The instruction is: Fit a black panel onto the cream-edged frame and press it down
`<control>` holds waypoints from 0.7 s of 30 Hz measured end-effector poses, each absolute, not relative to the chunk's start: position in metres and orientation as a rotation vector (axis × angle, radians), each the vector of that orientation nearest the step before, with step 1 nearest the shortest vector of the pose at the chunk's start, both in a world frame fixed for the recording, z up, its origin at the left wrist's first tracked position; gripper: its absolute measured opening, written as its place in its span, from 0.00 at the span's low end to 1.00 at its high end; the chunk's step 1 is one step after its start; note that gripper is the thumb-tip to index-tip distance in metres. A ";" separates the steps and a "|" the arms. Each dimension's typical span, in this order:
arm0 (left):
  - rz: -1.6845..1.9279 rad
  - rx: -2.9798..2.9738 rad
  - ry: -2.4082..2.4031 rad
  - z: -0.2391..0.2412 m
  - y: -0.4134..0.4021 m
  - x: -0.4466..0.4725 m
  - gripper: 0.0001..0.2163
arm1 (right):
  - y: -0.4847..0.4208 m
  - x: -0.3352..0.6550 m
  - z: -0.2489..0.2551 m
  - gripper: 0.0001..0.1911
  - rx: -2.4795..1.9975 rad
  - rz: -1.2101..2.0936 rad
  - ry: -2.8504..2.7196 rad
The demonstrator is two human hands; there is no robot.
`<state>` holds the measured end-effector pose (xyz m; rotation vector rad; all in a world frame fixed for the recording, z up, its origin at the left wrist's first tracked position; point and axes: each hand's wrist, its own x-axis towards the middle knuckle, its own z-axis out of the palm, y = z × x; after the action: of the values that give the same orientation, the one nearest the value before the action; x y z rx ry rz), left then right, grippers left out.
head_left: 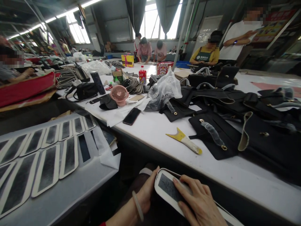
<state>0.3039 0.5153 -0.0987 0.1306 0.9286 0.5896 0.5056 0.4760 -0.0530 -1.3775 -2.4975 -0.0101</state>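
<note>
A long panel with rounded corners [168, 185], cream-edged with a black strip down its middle, is held low over my lap. A thin dark edge shows along its far side. My left hand [147, 190] is closed on the panel's left end, its thumb up along the rim and the other fingers mostly hidden. Across the top lies my right hand [199, 199], gripping over the width, index finger and thumb pressing on the surface and the other fingers bent at the far edge. Part of the panel is hidden under that hand.
Similar panels [48, 166] lie in rows on a grey-covered surface at left. On the white table [150, 138] are a yellow-and-white scraper [184, 140], a phone [131, 116], a pink fan [119, 95], a plastic bag [164, 89] and black bag pieces [216, 135]. Several people work farther back.
</note>
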 end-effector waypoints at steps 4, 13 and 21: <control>0.548 0.182 0.932 -0.106 0.515 0.296 0.28 | 0.475 0.503 -0.051 0.29 -1.362 0.051 -2.472; 0.670 0.177 0.890 -0.099 0.508 0.285 0.25 | 0.473 0.497 -0.045 0.28 -1.390 0.120 -2.446; 0.694 0.232 0.877 -0.097 0.509 0.283 0.26 | 0.470 0.483 -0.037 0.26 -1.450 0.219 -2.416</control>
<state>0.2827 0.5085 -0.0968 0.2322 0.8771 0.6937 0.4827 0.4703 -0.0372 -1.4505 -2.4161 0.2188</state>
